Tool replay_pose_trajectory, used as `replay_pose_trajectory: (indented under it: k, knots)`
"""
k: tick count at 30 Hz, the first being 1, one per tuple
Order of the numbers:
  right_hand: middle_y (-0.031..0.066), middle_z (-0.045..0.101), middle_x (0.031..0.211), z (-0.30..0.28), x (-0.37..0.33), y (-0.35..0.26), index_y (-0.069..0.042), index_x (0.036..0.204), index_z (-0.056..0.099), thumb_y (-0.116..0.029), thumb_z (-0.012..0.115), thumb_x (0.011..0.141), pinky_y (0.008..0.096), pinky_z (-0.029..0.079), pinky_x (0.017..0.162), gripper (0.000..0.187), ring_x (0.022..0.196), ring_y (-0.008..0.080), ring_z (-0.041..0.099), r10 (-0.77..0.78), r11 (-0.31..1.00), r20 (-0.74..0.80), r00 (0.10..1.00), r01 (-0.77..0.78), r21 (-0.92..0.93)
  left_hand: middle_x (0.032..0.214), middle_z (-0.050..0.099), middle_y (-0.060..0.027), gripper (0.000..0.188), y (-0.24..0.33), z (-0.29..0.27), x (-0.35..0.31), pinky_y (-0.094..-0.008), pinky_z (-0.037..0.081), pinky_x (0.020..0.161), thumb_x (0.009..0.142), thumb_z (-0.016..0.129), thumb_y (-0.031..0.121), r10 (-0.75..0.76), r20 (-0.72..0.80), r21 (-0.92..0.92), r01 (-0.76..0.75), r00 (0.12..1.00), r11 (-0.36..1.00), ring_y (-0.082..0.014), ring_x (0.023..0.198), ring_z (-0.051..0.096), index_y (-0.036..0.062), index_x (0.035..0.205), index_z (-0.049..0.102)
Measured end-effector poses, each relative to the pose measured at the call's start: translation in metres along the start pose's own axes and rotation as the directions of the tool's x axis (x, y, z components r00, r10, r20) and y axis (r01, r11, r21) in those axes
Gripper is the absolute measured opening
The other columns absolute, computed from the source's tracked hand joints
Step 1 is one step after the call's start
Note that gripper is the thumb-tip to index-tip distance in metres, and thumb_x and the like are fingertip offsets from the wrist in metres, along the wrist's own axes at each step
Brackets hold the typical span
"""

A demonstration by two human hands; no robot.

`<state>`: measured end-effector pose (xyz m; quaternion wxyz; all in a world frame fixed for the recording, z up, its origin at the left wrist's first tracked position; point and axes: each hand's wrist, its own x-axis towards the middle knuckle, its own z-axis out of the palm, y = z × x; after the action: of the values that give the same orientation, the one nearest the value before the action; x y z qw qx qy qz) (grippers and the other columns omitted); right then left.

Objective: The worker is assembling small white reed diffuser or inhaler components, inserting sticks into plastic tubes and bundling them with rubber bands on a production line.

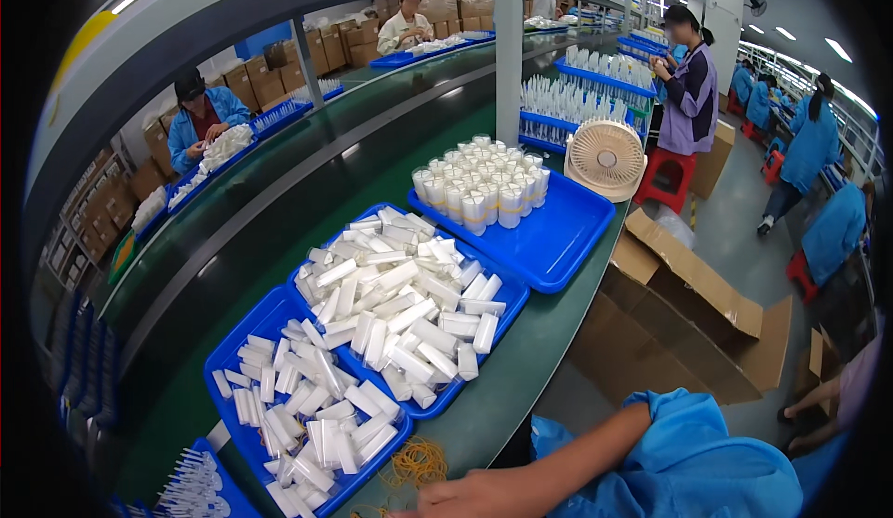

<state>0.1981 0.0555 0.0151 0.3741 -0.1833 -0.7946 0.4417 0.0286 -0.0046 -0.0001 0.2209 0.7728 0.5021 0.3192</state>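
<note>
Right hand (pixel 460 497) (grip indiscernible) lies by yellow bands (pixel 419 463), left hand unseen; apparent band-picking next calls for freeing 1.

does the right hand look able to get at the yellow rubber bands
Probably yes: the right hand is close beside the yellow rubber bands, and nothing visible stands between them.

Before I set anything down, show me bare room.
Free: right part of the far blue tray, beside the white bundles; the green bench strip between middle tray and bench edge. Crowded: middle tray and near tray, heaped with white pieces; bench by the right hand, strewn with rubber bands.
</note>
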Motion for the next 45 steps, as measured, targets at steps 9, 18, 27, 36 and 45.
replay_pose_trajectory:
  k: [9,18,27,36,45]
  knots:
    - [0.0089,0.058,0.089,-0.157,-0.021,-0.003,-0.007,0.098,0.06,-0.012,0.07,0.065,0.0296,0.048,0.061,0.035,0.075,0.0206,0.057,-0.077,0.662,-0.607,0.791,-0.415,-0.624,0.113,0.049,-0.0207,0.051,-0.034,-0.066,-0.065,-0.0389,0.048,0.081,0.071,0.057,-0.002,-0.122,-0.261,0.083,0.148,0.958,0.985,-0.0336,0.099,0.055,0.002,0.12,0.045]
    - [0.0152,0.055,0.095,-0.265,-0.006,0.078,-0.003,0.099,0.055,-0.014,0.067,0.073,0.0353,0.049,0.064,0.03,0.07,0.0282,0.06,-0.017,0.343,-0.657,0.754,-0.613,-0.712,0.1,0.056,-0.0166,0.023,-0.041,-0.118,-0.088,-0.0416,0.046,0.065,0.079,0.059,0.017,-0.507,-0.402,0.687,0.617,0.763,0.384,-0.0361,0.082,0.057,0.0035,0.097,0.057]
    - [0.0135,0.051,0.104,-0.273,-0.007,0.117,-0.002,0.104,0.059,-0.011,0.065,0.075,0.0351,0.049,0.063,0.031,0.062,0.0256,0.06,-0.039,0.292,-0.634,0.773,-0.598,-0.747,0.102,0.054,-0.0211,0.028,-0.078,-0.142,-0.101,-0.0412,0.045,0.075,0.081,0.059,0.018,-0.391,-0.487,0.716,0.613,0.781,0.333,-0.0376,0.09,0.055,0.0012,0.104,0.055]
    - [0.0164,0.052,0.104,-0.155,0.092,0.054,-0.004,0.109,0.054,-0.007,0.066,0.074,0.0357,0.046,0.077,0.037,0.092,0.0335,0.056,-0.105,0.503,-0.211,0.972,-0.131,-0.854,0.096,0.059,-0.0178,0.023,-0.124,-0.161,-0.106,-0.0361,0.049,0.072,0.083,0.057,0.014,-0.413,-0.446,0.767,0.577,0.794,0.281,-0.0316,0.083,0.061,-0.0004,0.101,0.055]
    - [0.0153,0.064,0.086,-0.025,0.199,0.096,-0.004,0.095,0.062,-0.01,0.06,0.073,0.0399,0.05,0.069,0.023,0.081,0.0301,0.064,0.511,0.319,0.358,0.781,0.215,-0.923,0.093,0.051,-0.0163,0.023,-0.154,-0.177,-0.102,-0.04,0.047,0.06,0.065,0.06,-0.002,-0.334,-0.563,0.737,0.642,0.756,0.21,-0.0343,0.072,0.055,-0.0004,0.086,0.049]
